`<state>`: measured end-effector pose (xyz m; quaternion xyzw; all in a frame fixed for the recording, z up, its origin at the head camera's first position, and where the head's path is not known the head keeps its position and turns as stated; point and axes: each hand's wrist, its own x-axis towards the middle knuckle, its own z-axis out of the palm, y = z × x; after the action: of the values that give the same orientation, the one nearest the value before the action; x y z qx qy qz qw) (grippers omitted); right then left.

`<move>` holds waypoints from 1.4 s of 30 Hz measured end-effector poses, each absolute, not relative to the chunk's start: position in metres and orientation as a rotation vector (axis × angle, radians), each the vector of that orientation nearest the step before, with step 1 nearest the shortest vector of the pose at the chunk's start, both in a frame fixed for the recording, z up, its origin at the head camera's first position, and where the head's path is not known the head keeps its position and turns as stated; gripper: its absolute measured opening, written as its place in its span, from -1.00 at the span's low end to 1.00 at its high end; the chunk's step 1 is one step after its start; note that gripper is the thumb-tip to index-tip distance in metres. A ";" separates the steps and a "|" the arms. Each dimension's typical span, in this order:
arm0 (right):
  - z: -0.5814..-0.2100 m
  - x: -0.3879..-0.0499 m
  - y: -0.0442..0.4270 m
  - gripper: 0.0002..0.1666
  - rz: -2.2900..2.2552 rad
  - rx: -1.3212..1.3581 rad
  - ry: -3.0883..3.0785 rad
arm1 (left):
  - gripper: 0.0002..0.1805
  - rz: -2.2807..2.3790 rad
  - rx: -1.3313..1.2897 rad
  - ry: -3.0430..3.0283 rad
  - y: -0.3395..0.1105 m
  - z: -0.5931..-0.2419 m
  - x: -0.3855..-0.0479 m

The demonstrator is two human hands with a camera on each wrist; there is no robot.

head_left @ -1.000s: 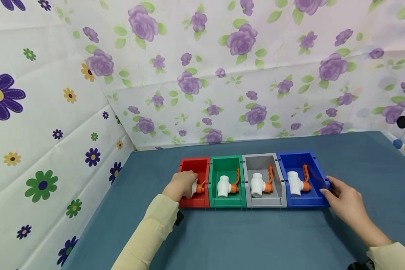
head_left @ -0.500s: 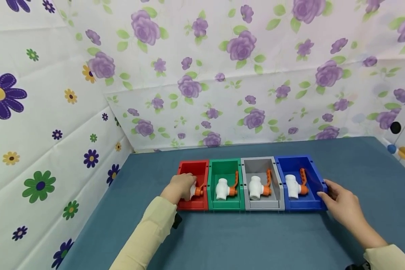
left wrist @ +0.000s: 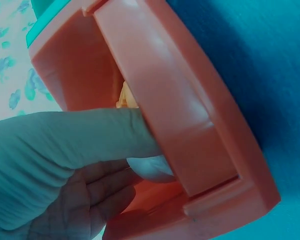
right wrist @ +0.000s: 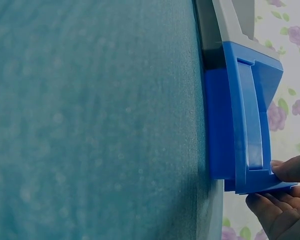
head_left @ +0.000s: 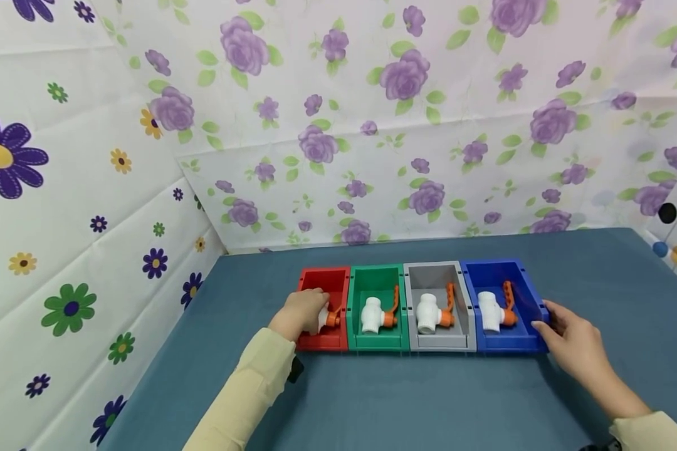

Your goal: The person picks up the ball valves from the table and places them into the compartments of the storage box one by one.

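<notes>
My left hand (head_left: 301, 313) reaches down into the red bin (head_left: 324, 344) and holds a white ball valve (head_left: 323, 318) with an orange handle. Much of that valve is hidden by the hand; in the left wrist view a bit of its white body (left wrist: 152, 168) shows between thumb and fingers. At the other end of the row, my right hand (head_left: 575, 341) grips the right side wall of the blue bin (head_left: 510, 344), thumb inside and fingers outside. Another white ball valve (head_left: 489, 311) lies in that blue bin, its orange handle pointing to the back.
Between them stand a green bin (head_left: 378, 342) and a grey bin (head_left: 442, 342), joined side by side in the row. Each contains a similar ball valve. The bins rest on a blue-grey tabletop (head_left: 395, 401), with a flowered cloth (head_left: 344, 125) behind.
The head view has shifted slightly, so the row of bins appears a little lower. Both hands keep their places on the valve and the blue bin.
</notes>
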<state>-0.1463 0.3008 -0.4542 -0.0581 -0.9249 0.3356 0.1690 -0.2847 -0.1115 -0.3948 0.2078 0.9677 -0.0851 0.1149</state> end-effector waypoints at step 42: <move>-0.456 -0.161 0.303 -0.41 0.928 -0.147 -2.689 | -0.15 0.350 0.586 2.803 -0.128 -0.397 -0.280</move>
<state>-0.1605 0.3032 -0.4556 -0.0512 -0.9339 0.3222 0.1461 -0.2803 -0.1284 -0.3973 0.2014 0.9636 0.1204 0.1279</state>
